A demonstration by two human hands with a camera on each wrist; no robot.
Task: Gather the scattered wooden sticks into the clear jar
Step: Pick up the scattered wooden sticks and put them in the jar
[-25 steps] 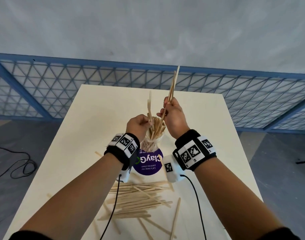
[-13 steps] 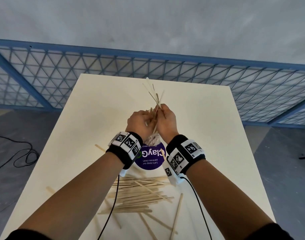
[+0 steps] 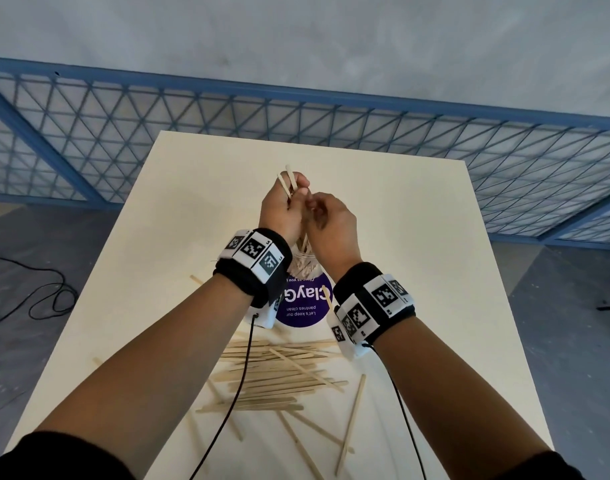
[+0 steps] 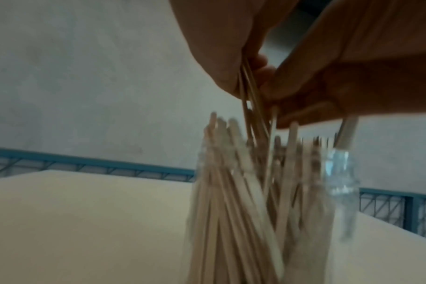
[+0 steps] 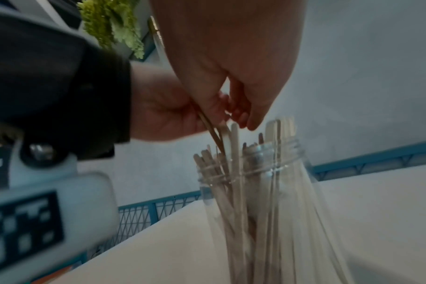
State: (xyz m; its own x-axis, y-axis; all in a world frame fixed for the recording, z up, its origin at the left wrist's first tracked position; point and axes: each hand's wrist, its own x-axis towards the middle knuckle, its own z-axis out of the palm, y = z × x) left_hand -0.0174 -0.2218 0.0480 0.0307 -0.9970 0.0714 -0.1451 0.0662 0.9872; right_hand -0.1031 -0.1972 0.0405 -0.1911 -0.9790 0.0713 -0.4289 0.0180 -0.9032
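We see both hands raised over the clear jar [image 3: 305, 266], which stands upright near the middle of the tabletop [image 3: 417, 237], on a round purple label [image 3: 305, 303].

The left hand [image 3: 281, 211] pinches a small bunch of held sticks [image 3: 286, 181] between thumb and fingers. Their upper ends poke out above the knuckles toward the far edge; in the left wrist view their lower ends run down from the fingers into the jar mouth, among the sticks in the jar [image 5: 234, 153]. So the bunch lies through the left hand, with the jar directly under it.

The right hand [image 3: 333, 223] sits just beside the left, on its right, also above the jar mouth. Its fingers are curled downward, tips close to the stick tops. We cannot tell whether it grips a stick or merely hovers; the wrist views are blurred there.

The jar is already well filled, the stick tops standing past its threaded rim.

The loose sticks [image 3: 275, 375] lie in a rough pile nearer the front edge of the tabletop, below the wrists, well apart from both hands. A few single ones stray toward the left edge and the front right.
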